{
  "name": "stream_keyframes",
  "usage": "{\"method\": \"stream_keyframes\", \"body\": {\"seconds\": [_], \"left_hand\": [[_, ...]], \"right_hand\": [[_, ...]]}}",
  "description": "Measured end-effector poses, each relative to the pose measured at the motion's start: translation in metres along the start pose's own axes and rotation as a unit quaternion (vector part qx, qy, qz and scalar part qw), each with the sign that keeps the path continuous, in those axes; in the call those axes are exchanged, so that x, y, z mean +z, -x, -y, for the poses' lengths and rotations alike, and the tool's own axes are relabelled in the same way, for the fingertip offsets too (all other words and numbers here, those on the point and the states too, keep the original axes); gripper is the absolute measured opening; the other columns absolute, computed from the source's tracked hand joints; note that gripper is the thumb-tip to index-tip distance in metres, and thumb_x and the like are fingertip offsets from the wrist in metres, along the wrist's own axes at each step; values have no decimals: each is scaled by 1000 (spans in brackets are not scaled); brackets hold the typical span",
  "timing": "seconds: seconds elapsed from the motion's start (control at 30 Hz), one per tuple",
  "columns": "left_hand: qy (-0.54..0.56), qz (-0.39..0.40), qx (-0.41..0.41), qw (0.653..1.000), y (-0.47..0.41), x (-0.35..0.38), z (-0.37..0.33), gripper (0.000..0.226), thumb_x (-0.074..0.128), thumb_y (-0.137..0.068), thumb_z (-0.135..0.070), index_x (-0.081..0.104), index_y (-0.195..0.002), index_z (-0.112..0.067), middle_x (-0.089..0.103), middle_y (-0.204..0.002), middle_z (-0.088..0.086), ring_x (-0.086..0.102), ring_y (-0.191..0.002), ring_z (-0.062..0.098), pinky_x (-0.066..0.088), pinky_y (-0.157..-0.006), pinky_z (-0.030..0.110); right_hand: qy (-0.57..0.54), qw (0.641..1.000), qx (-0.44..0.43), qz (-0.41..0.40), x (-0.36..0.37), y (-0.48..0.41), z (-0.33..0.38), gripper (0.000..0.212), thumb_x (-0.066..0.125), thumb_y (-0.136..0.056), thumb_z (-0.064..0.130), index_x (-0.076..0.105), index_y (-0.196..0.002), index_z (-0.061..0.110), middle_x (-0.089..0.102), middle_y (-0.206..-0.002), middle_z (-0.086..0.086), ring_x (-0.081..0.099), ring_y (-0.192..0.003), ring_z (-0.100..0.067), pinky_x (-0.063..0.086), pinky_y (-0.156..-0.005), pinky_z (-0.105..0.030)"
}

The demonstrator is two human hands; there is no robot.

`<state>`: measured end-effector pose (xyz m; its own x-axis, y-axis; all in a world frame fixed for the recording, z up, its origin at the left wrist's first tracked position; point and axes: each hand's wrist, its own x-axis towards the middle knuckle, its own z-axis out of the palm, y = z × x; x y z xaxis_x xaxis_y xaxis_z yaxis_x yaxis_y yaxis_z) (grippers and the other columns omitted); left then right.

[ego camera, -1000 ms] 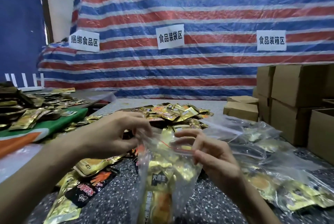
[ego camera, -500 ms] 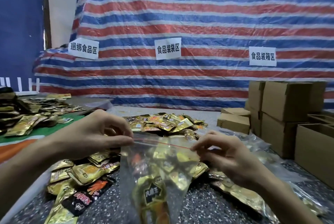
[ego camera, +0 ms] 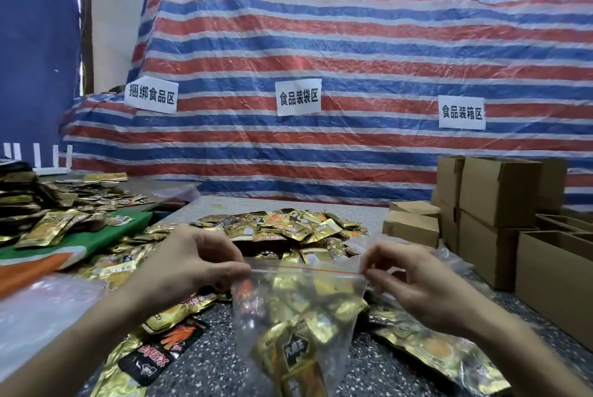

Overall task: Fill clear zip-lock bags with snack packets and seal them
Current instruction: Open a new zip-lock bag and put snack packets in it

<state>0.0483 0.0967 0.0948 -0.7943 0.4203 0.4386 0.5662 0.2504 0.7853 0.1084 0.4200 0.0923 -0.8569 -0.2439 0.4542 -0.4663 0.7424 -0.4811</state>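
Note:
A clear zip-lock bag [ego camera: 298, 316] full of gold snack packets hangs in front of me above the speckled table [ego camera: 369, 374]. Its red zip strip runs level between my hands. My left hand [ego camera: 189, 265] pinches the strip's left end. At the right end, my right hand [ego camera: 414, 284] pinches the other corner between thumb and fingers. A heap of loose gold and black snack packets [ego camera: 288, 230] lies on the table behind the bag.
More packets [ego camera: 160, 342] lie under my left forearm and on a green-covered table [ego camera: 51, 226] at the left. Filled clear bags [ego camera: 439, 351] lie at the right. Cardboard boxes [ego camera: 500, 201] stand stacked at the right. A striped tarp with paper signs hangs behind.
My hands have slid apart along the zip strip, from the bag's middle to its two ends. The strip now lies straight and taut. The camera has tilted upward.

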Motion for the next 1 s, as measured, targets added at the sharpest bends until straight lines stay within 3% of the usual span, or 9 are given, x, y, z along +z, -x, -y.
{"method": "stream_keyframes", "body": {"seconds": [0.13, 0.27, 0.43, 0.53, 0.63, 0.7, 0.83, 0.9, 1.0], "left_hand": [[-7, -3, -17, 1000, 2, 2, 7, 20, 81, -68, -32, 78, -76, -14, 73, -74, 11, 65, -65, 18, 51, -62, 29], [-17, 48, -34, 998, 4, -2, 12, 3, 76, -81, -20, 78, -83, -20, 74, -81, 7, 66, -72, 13, 50, -64, 21], [-119, 9, 1, 993, 7, 8, 14, 11, 69, -89, -18, 72, -80, -23, 71, -84, -6, 65, -77, 10, 52, -69, 24], [-145, -41, 35, 988, 10, 17, 8, 16, 67, -91, -12, 67, -80, -23, 68, -83, -11, 63, -78, 12, 53, -69, 28], [-144, -67, 81, 984, 14, 26, 1, 20, 67, -90, -7, 66, -80, -23, 67, -86, -14, 62, -79, 10, 51, -66, 22], [-157, -73, 106, 979, 16, 31, -3, 22, 67, -88, -4, 65, -80, -25, 66, -84, -14, 61, -80, 7, 50, -66, 17], [-197, -74, 161, 964, 17, 37, -9, 27, 69, -87, -4, 62, -82, -29, 62, -79, -15, 59, -81, 4, 47, -67, 14], [-208, -72, 193, 956, 17, 39, -13, 23, 68, -88, -8, 62, -82, -29, 61, -83, -17, 59, -79, 3, 43, -65, 12], [-221, -68, 215, 949, 18, 37, -15, 14, 65, -86, -16, 62, -82, -29, 61, -84, -18, 58, -77, 3, 43, -63, 14]], "right_hand": [[-53, 998, 14, -20, 1, 1, 2, 14, 64, -94, 17, 65, -97, 31, 68, -93, 13, 67, -81, -10, 57, -71, -30], [-61, 998, 10, -29, 3, 3, 6, 22, 61, -96, 13, 58, -107, 32, 65, -93, 11, 64, -82, -13, 56, -72, -33], [-23, 999, 3, -34, 9, 6, 12, 28, 55, -98, 11, 55, -102, 38, 59, -91, 8, 58, -87, -14, 53, -76, -40], [-5, 999, -21, -26, 8, 7, 21, 12, 53, -89, 36, 57, -98, 44, 60, -94, 11, 58, -86, -15, 53, -74, -38], [44, 999, -17, -4, 12, 0, 27, 45, 39, -76, 77, 58, -100, 44, 61, -97, 23, 56, -98, 3, 50, -75, -22], [88, 995, -38, 14, 19, -8, 34, 61, 36, -74, 86, 53, -114, 44, 52, -114, 33, 45, -111, 17, 40, -85, -13], [83, 990, -108, 46, 36, -28, 51, 55, 65, -86, 58, 53, -132, 30, 51, -132, 19, 43, -124, 9, 34, -102, -11], [47, 989, -133, 48, 44, -36, 58, 34, 72, -88, 40, 65, -119, 25, 64, -119, 15, 54, -113, 4, 41, -96, -15], [-20, 989, -140, 41, 52, -42, 65, 4, 74, -88, 24, 75, -92, 22, 72, -87, 14, 65, -85, 2, 46, -76, -14]]}}
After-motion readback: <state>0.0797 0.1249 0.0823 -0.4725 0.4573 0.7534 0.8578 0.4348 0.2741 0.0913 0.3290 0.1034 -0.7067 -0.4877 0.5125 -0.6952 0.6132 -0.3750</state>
